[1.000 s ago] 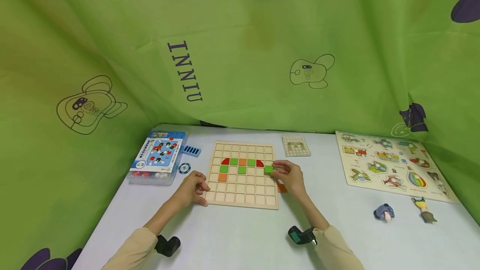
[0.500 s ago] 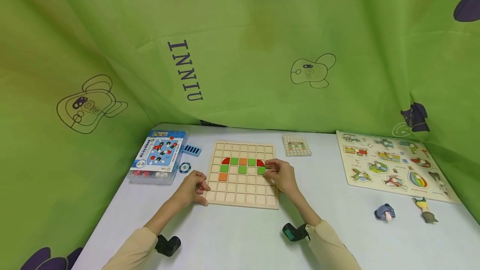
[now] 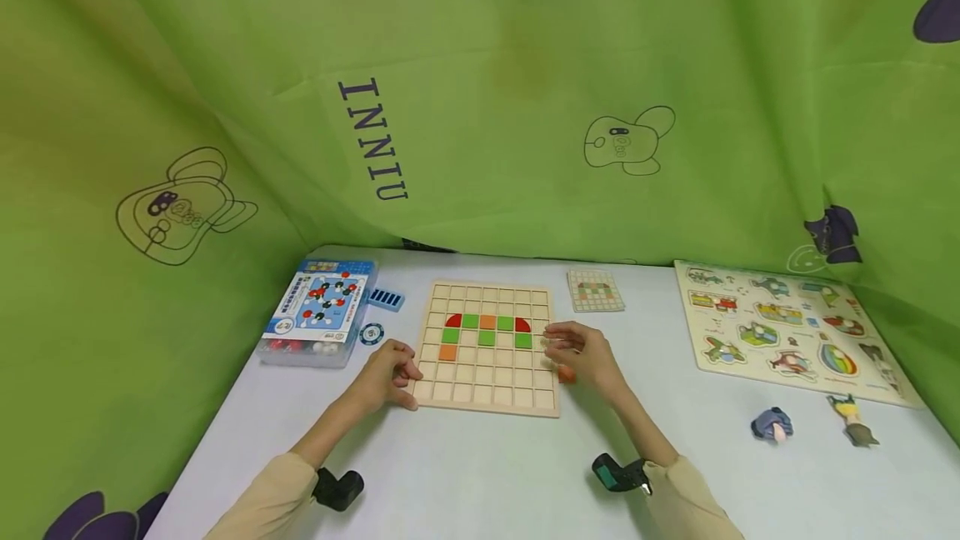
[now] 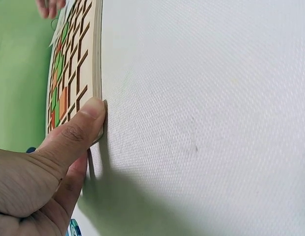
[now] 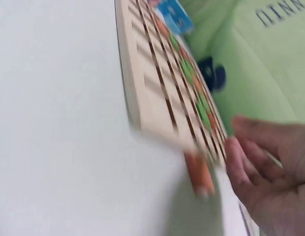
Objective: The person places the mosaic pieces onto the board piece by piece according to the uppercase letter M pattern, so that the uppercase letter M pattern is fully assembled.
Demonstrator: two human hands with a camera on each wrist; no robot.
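Observation:
A wooden grid board (image 3: 483,395) lies mid-table, with several coloured tiles in its cells: green squares, orange squares and two rounded red corners. One green tile (image 3: 523,341) sits below the right red tile (image 3: 522,325); an orange tile (image 3: 447,352) is lowest on the left. My left hand (image 3: 384,377) grips the board's near left corner, its thumb (image 4: 76,132) along the edge in the left wrist view. Just off the board's right edge, my right hand (image 3: 591,355) holds nothing, fingers loosely bent. Beneath it an orange block (image 5: 199,173) rests beside the board.
Behind the board at right lies a small pattern card (image 3: 595,291). A boxed molecule set (image 3: 318,315), a blue slotted piece (image 3: 386,299) and a round chip (image 3: 371,334) are at left. At right are a picture puzzle board (image 3: 795,332) and two small figures (image 3: 772,425).
My right hand carried the green tile left into the cell under the right red tile, let go, then drew back to the right. My left hand stayed at the corner.

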